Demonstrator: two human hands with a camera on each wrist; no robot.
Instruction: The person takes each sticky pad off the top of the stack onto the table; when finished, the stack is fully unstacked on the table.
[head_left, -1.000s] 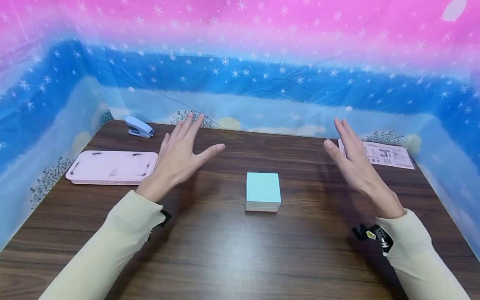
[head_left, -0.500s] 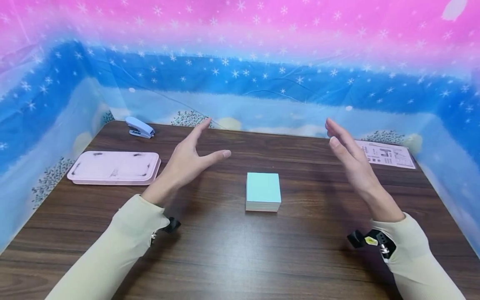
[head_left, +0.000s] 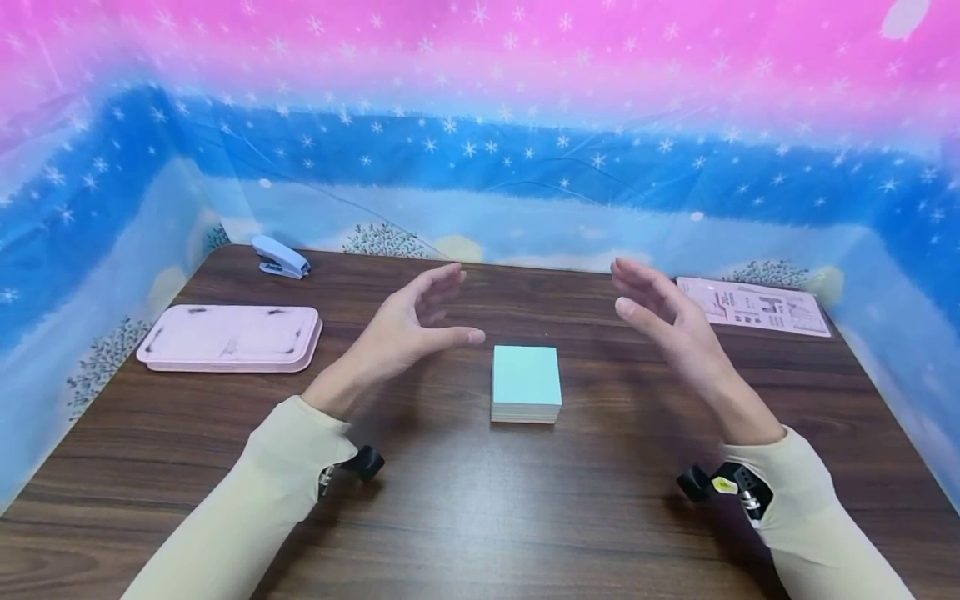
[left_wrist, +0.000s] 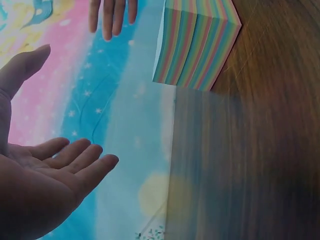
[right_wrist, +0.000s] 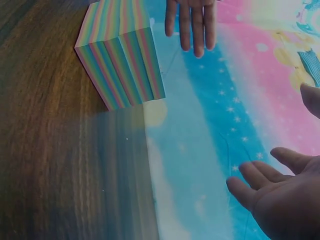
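Observation:
A square block of note paper (head_left: 527, 383) with a light-blue top sheet lies in the middle of the dark wooden table (head_left: 480, 508); its sides show striped colours (left_wrist: 195, 42) (right_wrist: 122, 55). My left hand (head_left: 408, 329) hovers just left of the block, palm facing inward, fingers relaxed and slightly bent, holding nothing. On the other side my right hand (head_left: 663, 321) hovers at a similar distance, palm toward the block, also empty. Neither hand touches the block.
A pink flat case (head_left: 228, 337) lies at the table's left. Behind it sits a light-blue stapler (head_left: 279, 256). A printed sheet (head_left: 753, 306) rests at the far right. A blue and pink starry cloth (head_left: 480, 167) walls in the table on three sides.
Both hands have moved inward toward the paper block and dropped a little. Their fingers have gone from spread straight to gently bent. The block has not moved.

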